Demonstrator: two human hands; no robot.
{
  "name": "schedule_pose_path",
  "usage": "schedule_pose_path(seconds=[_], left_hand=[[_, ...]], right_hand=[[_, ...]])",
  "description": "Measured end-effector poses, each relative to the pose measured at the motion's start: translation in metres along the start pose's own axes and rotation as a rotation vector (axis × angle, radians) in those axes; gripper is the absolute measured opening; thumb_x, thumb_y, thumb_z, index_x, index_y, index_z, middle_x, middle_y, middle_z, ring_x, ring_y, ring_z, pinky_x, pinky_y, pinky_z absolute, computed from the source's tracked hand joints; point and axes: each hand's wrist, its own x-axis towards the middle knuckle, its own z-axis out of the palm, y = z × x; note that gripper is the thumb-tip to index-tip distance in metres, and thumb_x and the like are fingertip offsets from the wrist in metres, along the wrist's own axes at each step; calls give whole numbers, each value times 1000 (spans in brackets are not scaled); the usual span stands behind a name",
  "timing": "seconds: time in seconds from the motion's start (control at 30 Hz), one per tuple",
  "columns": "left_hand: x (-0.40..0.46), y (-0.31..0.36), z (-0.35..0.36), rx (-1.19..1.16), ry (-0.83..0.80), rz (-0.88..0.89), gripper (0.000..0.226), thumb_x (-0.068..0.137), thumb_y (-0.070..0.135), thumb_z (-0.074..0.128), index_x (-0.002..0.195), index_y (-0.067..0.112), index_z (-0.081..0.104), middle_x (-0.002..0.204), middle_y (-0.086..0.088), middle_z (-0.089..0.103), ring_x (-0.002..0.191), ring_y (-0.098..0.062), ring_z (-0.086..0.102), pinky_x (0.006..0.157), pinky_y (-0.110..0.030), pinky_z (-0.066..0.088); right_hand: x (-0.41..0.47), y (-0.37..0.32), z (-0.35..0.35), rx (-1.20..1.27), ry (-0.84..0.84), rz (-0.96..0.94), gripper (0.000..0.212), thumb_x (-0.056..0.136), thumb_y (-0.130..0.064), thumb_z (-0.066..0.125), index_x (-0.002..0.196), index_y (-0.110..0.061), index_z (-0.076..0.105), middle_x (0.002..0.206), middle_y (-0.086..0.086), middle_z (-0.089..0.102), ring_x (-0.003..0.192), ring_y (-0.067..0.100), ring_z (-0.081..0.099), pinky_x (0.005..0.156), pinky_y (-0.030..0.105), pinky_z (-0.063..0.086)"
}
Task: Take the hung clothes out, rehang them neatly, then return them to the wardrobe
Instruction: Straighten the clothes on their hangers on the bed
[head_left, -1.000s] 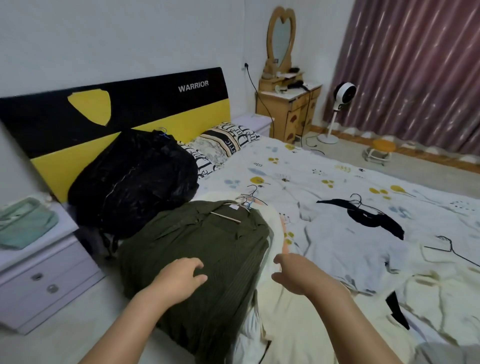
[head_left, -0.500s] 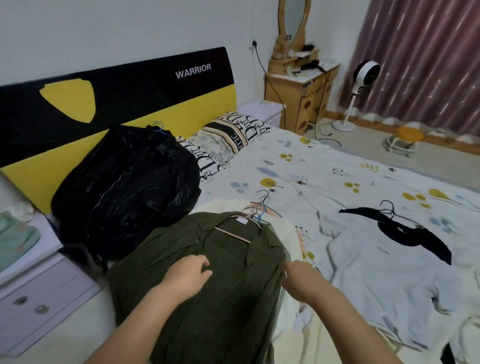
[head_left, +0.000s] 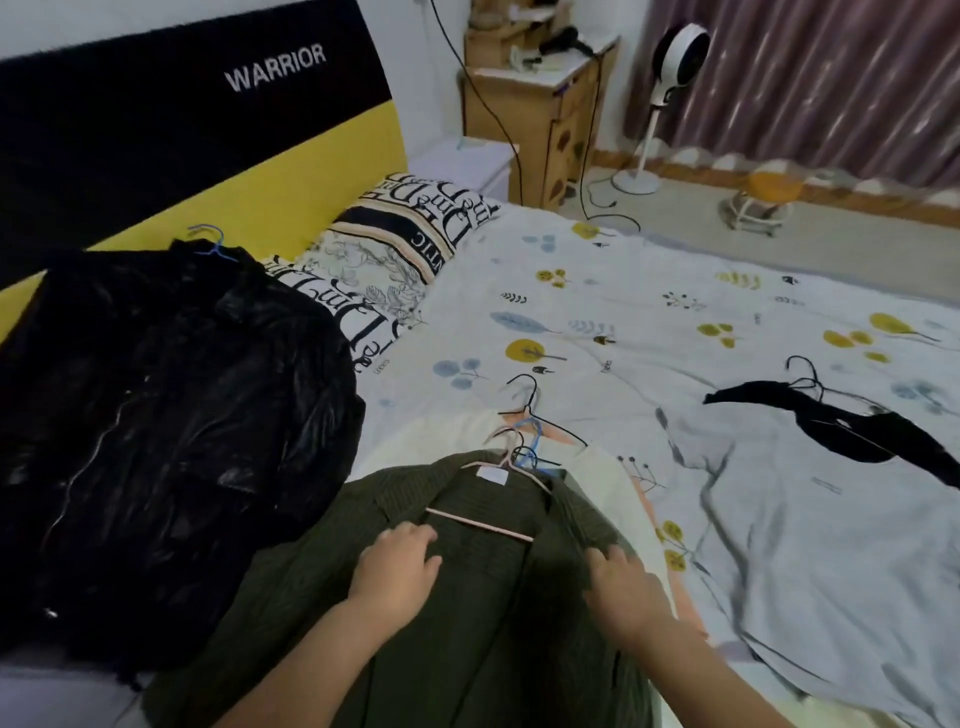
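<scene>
Mid-task, by the look of it. Clothes are out of the wardrobe and lie on the bed (head_left: 675, 291); no wardrobe in frame, so the return step is judged not yet done.

Green knit cardigan (head_left: 467, 597), bottom centre, lies on top of a stack of pale garments, already on a pink hanger (head_left: 480, 522) whose bar shows across the open neck. Several other hanger hooks cluster just above its collar.

Left hand (head_left: 395, 574) lies on the cardigan's left front, fingers loosely bent, touching the knit; whether they pinch it I cannot tell. Right hand (head_left: 626, 590) at the right front edge, fingers curled onto the fabric, apparently gripping it.

Black shiny jacket (head_left: 171, 415), left of frame, on a blue hanger (head_left: 210, 241). Black top (head_left: 852, 426) on a hanger, right, apart from the stack.

Cardigan: ribbed, dark olive, soft, slightly rumpled.
</scene>
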Motion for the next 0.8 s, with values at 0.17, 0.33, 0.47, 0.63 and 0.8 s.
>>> schedule_pose_path(seconds=[0.17,0.33,0.47,0.63,0.8], left_hand=[[81,-40,26,104,-42,85,45,97,32,41,140,22,33,149,2,31,134,-16,31,111,-33,29],[152,-65,57,170,-46,129,58,97,28,39,148,20,13,157,0,6,143,-17,14,116,-38,18],[200,-71,78,181,-45,117,62,98,32,37,149,19,3,158,-1,-4,144,-19,5,117,-39,10],[223,-74,93,165,-65,97,47,96,34,41,140,21,30,145,-2,35,136,-19,27,115,-41,16],[209,-74,79,149,119,189,25,92,35,45,114,23,47,115,6,53,112,-14,46,105,-30,26]], right_hand=[[78,-23,25,9,14,96,60,95,-31,44,147,-15,16,152,13,20,140,32,19,113,44,24],[135,-22,48,19,80,199,75,96,-24,45,149,-16,-7,158,11,-5,145,31,-1,116,46,14],[159,-13,59,60,34,259,89,90,-29,57,149,-14,-8,156,7,13,143,25,17,113,45,19],[163,-20,58,33,118,267,60,88,-22,57,138,-16,24,134,9,42,126,27,40,104,39,34],[140,-28,59,81,205,265,36,89,-17,46,124,-17,35,122,4,50,115,24,47,91,34,39]])
